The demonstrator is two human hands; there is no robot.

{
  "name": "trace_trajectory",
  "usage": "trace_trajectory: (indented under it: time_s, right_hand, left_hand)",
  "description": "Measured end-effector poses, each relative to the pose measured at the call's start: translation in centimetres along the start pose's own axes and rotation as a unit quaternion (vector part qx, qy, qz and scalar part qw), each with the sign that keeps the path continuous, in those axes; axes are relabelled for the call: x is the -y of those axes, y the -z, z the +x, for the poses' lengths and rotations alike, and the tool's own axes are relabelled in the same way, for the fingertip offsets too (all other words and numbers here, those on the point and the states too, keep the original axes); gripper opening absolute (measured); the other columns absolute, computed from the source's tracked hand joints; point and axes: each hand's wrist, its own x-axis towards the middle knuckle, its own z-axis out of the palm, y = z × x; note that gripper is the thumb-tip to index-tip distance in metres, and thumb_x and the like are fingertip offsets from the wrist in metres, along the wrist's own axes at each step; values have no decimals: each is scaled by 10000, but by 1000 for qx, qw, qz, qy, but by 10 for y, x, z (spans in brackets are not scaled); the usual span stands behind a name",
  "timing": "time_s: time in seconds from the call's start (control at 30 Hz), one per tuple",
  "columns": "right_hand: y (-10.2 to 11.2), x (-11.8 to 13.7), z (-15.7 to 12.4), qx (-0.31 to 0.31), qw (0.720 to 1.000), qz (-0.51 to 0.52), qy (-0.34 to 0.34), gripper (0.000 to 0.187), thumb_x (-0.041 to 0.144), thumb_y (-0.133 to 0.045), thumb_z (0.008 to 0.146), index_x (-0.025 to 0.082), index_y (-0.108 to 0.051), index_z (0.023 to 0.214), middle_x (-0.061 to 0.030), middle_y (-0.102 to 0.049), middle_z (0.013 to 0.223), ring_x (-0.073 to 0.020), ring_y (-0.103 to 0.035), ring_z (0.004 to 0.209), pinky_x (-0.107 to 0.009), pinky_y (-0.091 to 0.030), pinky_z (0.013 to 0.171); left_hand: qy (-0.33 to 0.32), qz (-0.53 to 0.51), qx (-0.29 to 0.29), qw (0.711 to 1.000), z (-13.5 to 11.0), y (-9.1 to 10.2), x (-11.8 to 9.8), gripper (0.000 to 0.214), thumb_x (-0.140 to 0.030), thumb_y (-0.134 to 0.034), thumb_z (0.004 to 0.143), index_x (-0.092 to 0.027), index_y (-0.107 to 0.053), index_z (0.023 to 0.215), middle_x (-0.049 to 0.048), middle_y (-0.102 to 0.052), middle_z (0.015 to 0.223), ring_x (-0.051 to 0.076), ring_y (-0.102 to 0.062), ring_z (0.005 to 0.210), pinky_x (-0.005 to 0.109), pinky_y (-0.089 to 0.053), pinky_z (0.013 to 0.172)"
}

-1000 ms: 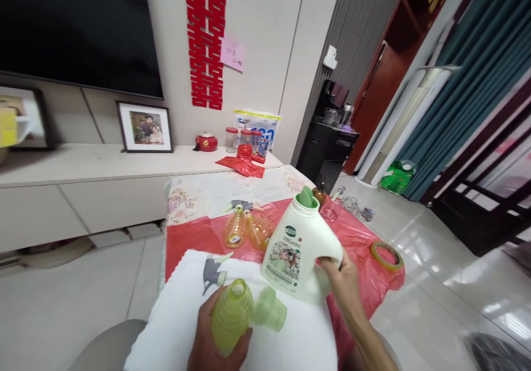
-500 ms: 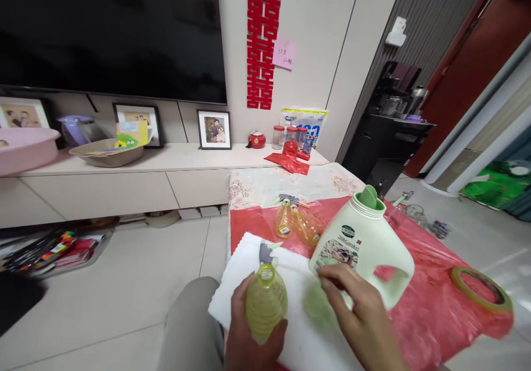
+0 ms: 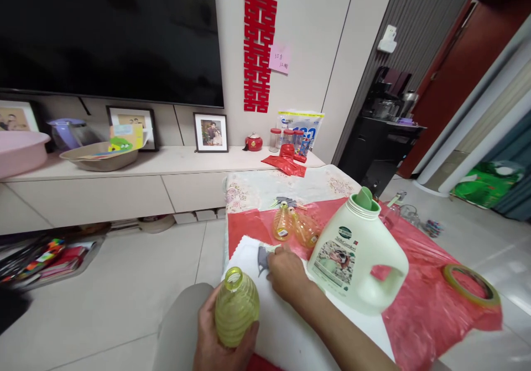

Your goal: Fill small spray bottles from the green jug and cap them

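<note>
My left hand point(image 3: 219, 340) is wrapped round a small ribbed yellow-green bottle point(image 3: 236, 306) with an open neck, held at the near edge of the table. My right hand point(image 3: 288, 272) reaches left across a white towel point(image 3: 286, 327) and closes its fingers on a grey spray trigger head point(image 3: 263, 258) lying there. A large white detergent jug point(image 3: 359, 255) with a green spout stands just right of that hand. Two small orange bottles point(image 3: 295, 224) lie behind on a red plastic sheet point(image 3: 418, 304).
A roll of tape point(image 3: 470, 283) lies at the sheet's right edge. Behind stands a low white cabinet point(image 3: 124, 180) with photo frames, a basin, a red teapot and jars under a wall television. A black cabinet point(image 3: 379, 147) is at the right.
My right hand let go of the jug handle, passed over the towel and now rests on the spray head. The green cap that lay near the bottle is out of sight. The view swung left.
</note>
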Motion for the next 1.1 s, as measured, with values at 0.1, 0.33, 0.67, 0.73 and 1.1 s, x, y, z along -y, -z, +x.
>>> trace_trajectory:
  time_s: [0.1,0.33,0.67,0.73,1.1]
  right_hand:
    - [4,1,2,-13,1000,16,-2,320,377,-636,949,150,-622,1175,-85,-621,1208,-222,-610,1091,-450,-530,934]
    - [75,-11,-36,-180,968,174,31,273,249,-612,908,157,-645,1163,-62,-668,962,-180,-604,865,-324,-485,821]
    - [132,-23,-122,-446,651,606,98,256,303,-783,807,279,-723,1056,-32,-680,1081,-166,-632,913,-278,-542,757]
    - [131,-25,-128,-443,661,596,104,216,306,-777,815,279,-730,1024,-27,-682,980,-158,-633,829,-275,-547,717]
    - [86,-42,-126,-236,769,583,113,271,358,-695,899,340,-666,1167,-2,-642,1004,-164,-583,950,-259,-489,826]
  left_hand:
    - [-19,2,9,1000,0,-1,4,774,-546,-732,657,-205,-479,1304,121,-610,1284,338,-606,1188,497,-507,1016]
    - [-70,12,37,997,-5,-8,9,653,-438,-693,696,-209,-504,1278,108,-618,1267,326,-592,1213,486,-495,1046]
    - [-95,8,113,989,-23,-24,-4,711,-270,-734,603,-222,-544,1287,108,-664,1234,351,-628,1171,493,-546,987]
    - [-103,12,118,988,-26,-27,-7,711,-229,-719,586,-223,-549,1277,102,-673,1223,346,-638,1155,490,-544,992]
    - [-100,-19,181,978,-39,-39,-10,733,-185,-643,603,-240,-487,1317,95,-621,1244,333,-600,1174,508,-504,1027]
